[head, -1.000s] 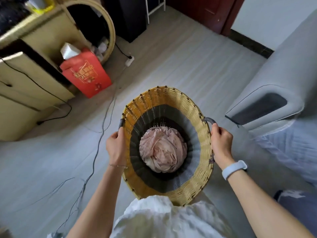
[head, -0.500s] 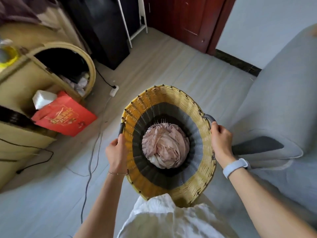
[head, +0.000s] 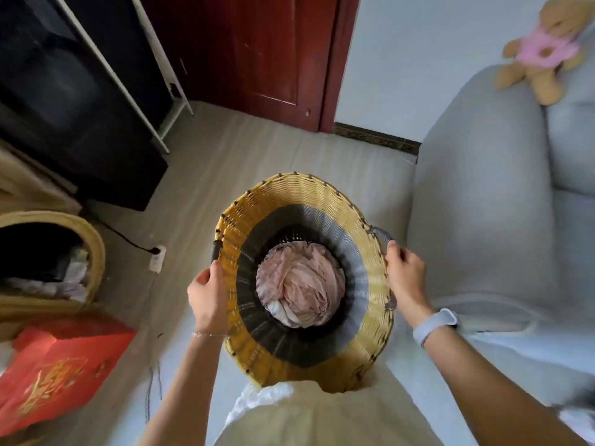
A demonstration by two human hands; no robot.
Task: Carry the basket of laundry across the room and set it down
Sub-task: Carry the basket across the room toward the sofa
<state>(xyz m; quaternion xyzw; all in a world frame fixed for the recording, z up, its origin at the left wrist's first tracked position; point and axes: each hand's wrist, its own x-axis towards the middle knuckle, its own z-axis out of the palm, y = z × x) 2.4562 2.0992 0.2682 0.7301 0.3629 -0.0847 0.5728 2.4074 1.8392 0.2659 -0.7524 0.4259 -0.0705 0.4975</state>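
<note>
Woven yellow wicker with a dark band inside, the basket (head: 289, 201) hangs in front of the person's waist, clear of the floor (head: 257, 156), with the grey sofa (head: 483, 220) just beside it on the right and a red door (head: 257, 49) ahead. The left hand (head: 207, 299) has its fingers curled tight around the dark handle on that side of the rim; the right hand (head: 406, 280) is wrapped on the grey handle (head: 378, 232) opposite, fingers closed over the near end of the loop rather than its middle. A wad of pink laundry (head: 301, 284) sits low at the bottom, well below the rim. The basket stands mouth-up, its long axis running near enough vertical, top leaning a touch away from the body; the line between the two handles lies across the person, left to right. From where I stand, the worry is that off-centre right grip: I'd guess the loop could slide in the fingers and tip the basket. The sofa arm is close enough to clip the right-hand rim. A power strip (head: 157, 259) and its cable lie on the floor to the left, with a red bag (head: 58, 365) nearer, and the basket hides the feet, so a snag there seems possible.
</note>
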